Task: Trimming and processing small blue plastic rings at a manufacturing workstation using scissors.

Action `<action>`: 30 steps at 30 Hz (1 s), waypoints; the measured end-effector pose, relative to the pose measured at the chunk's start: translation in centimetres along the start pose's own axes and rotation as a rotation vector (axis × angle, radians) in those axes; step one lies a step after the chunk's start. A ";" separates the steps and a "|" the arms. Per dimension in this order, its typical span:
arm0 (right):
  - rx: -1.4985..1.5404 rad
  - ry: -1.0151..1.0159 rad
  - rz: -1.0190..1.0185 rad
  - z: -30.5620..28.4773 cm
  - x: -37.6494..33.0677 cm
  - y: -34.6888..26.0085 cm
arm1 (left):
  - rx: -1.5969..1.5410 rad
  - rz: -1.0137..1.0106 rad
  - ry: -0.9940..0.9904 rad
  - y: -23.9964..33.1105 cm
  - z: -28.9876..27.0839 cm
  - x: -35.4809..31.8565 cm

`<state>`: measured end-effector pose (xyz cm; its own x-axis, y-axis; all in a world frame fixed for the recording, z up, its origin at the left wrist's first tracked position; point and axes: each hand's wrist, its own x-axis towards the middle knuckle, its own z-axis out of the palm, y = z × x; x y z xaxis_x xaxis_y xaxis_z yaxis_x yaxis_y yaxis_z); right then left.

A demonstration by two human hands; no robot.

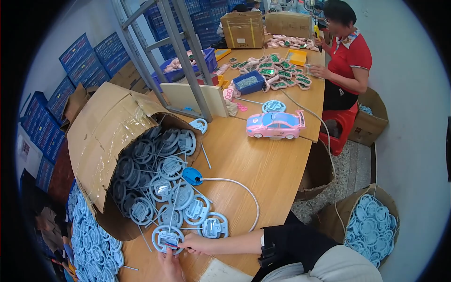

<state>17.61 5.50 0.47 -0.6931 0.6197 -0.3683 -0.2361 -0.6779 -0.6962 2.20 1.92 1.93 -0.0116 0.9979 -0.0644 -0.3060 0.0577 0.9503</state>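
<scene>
Left hand getting cut off at frame bottom, grip unclear. Right hand pinching one wheel. Box spilling uncountable wheels; one car.

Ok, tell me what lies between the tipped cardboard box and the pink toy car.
In the head view, bare wooden table mostly separates the cardboard box from the pink toy car; one pale blue wheel-shaped part and a thin rod lie there.

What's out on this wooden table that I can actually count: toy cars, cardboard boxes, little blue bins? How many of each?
Pink toy car: 1
Cardboard boxes on the table: 3, one tipped over spilling pale blue wheel parts, two closed at the far end
Small blue bin of tiny parts: 1
Total: 5
The pale blue wheel parts are too heaped to count.
</scene>
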 end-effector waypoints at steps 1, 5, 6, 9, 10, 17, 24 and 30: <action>0.007 -0.006 -0.004 0.0 0.2 0.1 | -0.003 0.007 0.001 0.1 0.5 0.0; 0.033 -0.005 0.004 0.3 0.1 -0.1 | -0.017 -0.002 0.024 0.3 0.3 0.0; 0.043 0.000 0.004 0.4 0.2 -0.2 | -0.014 -0.001 0.029 0.2 0.2 0.0; 0.062 -0.008 0.003 0.3 0.4 0.0 | -0.013 0.008 0.029 -0.2 -0.4 0.2; 0.072 -0.015 -0.001 0.3 0.4 0.0 | -0.045 0.017 0.021 -0.5 -0.7 0.4; 0.055 0.015 -0.004 0.3 0.3 0.0 | -0.142 -0.010 0.018 -0.9 -1.3 0.4; 0.049 0.000 0.012 0.3 0.6 0.3 | -0.144 -0.008 0.051 -0.8 -1.5 0.4; 0.010 -0.001 0.024 0.1 0.8 0.6 | -0.143 -0.009 0.018 -0.6 -1.5 0.3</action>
<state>16.85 5.55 -0.21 -0.6990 0.6030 -0.3846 -0.2264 -0.6966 -0.6808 0.99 2.16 0.89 -0.0246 0.9966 -0.0791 -0.4382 0.0604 0.8968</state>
